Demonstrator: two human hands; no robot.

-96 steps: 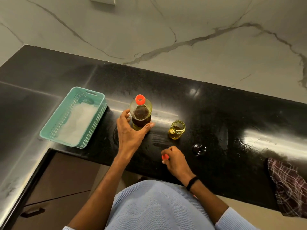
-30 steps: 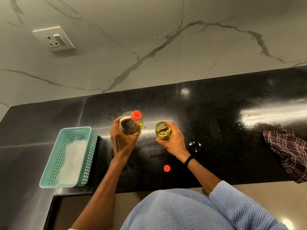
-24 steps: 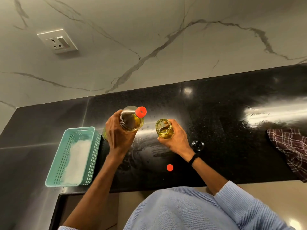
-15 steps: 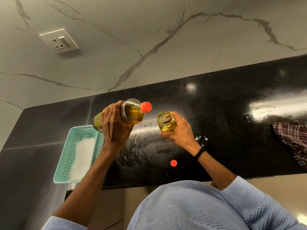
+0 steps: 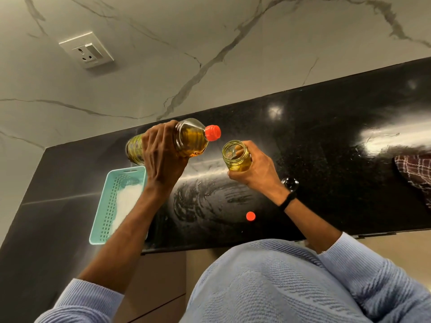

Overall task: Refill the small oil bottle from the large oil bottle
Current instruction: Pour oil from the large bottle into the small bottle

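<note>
My left hand (image 5: 163, 159) grips the large oil bottle (image 5: 189, 139) around its body and holds it tilted almost flat above the black counter (image 5: 326, 141). Its red spout end (image 5: 212, 133) points right, just above and left of the small bottle's mouth. The small oil bottle (image 5: 236, 156), an open glass jar with a little yellow oil, is lifted off the counter in my right hand (image 5: 254, 173), whose fingers wrap its lower half. A small red cap (image 5: 250, 216) lies on the counter near the front edge.
A teal plastic basket (image 5: 109, 206) with something white inside sits at the left. A small clear glass lid (image 5: 290, 183) lies behind my right wrist. A checked cloth (image 5: 415, 173) lies at the right edge. A wall socket (image 5: 86, 50) is on the marble backsplash.
My left hand lifted the large bottle off the counter and tilted it toward the right. My right hand picked up the small bottle and raised it beside the spout.
</note>
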